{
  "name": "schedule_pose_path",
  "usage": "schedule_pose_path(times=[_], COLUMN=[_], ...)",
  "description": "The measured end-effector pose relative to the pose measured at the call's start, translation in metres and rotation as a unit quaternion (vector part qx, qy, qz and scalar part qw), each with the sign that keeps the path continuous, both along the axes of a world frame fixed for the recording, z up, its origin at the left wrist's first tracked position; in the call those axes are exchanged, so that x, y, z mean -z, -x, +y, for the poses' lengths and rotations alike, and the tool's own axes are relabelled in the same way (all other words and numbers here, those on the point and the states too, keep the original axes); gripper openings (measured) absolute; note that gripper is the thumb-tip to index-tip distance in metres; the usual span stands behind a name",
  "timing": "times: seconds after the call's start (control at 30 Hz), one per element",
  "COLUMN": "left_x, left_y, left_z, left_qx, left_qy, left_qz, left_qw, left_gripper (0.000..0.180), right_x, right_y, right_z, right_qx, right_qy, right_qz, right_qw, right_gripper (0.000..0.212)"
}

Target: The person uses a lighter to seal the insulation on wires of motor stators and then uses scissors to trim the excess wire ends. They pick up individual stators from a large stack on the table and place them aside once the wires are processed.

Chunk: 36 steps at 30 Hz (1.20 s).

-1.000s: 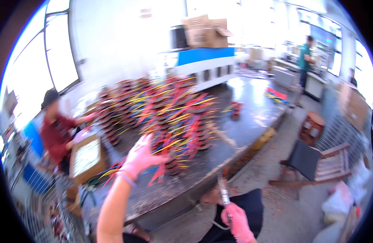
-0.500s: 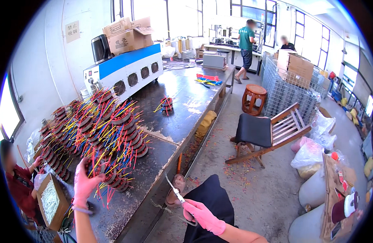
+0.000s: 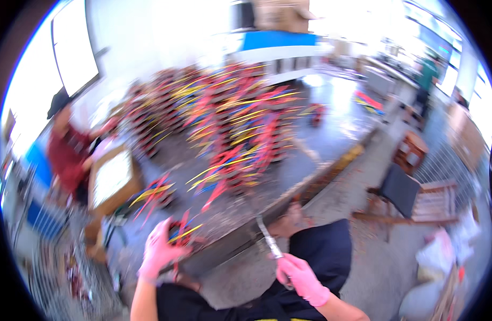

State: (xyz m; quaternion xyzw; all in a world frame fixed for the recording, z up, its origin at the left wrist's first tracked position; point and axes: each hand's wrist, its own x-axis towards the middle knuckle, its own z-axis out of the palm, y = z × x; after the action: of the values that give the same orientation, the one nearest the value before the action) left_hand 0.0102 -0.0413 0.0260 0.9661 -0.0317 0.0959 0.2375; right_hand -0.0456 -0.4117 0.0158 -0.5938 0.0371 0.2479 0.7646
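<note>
My left hand (image 3: 161,247), in a pink glove, is closed around a motor stator (image 3: 177,235) with red, yellow and blue wires, near the table's front edge. My right hand (image 3: 299,277), also gloved in pink, grips a slim silver tool (image 3: 271,242) with a thin pale tip, held upward over my lap. Motion blur hides what kind of tool it is. Tall stacks of stators (image 3: 224,117) with the same coloured wires stand on the dark table (image 3: 203,214) beyond my hands. A separate small group of stators (image 3: 163,195) sits nearer, left of the stacks.
A cardboard box (image 3: 113,182) of white pieces stands at the left, by a person in dark red (image 3: 69,152). One small stator group (image 3: 316,114) and coloured wires (image 3: 370,102) lie farther back. A folding chair (image 3: 401,187) is on the right.
The view has swung left and is blurred. My left hand has moved from the stacks toward me, carrying a stator. My right hand still holds the tool.
</note>
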Motion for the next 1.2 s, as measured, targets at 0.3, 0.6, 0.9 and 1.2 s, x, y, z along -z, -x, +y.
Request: schedule_pose_path(times=[0.3,0.6,0.9,1.2], left_x=[0.030,0.030,0.043,0.051], left_y=[0.010,0.019,-0.014,-0.016], left_z=[0.031,0.060,0.005,-0.007], left_qx=[-0.011,0.043,-0.041,-0.083], left_qy=[-0.046,0.150,0.014,-0.047], left_qz=[0.061,0.099,0.029,0.018], left_qw=[0.997,0.983,0.999,0.995], left_gripper=[0.097,0.080,0.094,0.100], right_x=[0.013,0.015,0.017,0.025], right_y=[-0.004,-0.019,-0.025,-0.020], right_z=[0.044,0.052,0.061,0.061], right_qx=[-0.127,-0.166,-0.168,-0.174], right_qy=[0.044,0.081,0.091,0.078], right_qz=[0.048,0.079,0.091,0.101], right_qw=[0.990,0.980,0.977,0.976], right_gripper=[0.041,0.045,0.045,0.042])
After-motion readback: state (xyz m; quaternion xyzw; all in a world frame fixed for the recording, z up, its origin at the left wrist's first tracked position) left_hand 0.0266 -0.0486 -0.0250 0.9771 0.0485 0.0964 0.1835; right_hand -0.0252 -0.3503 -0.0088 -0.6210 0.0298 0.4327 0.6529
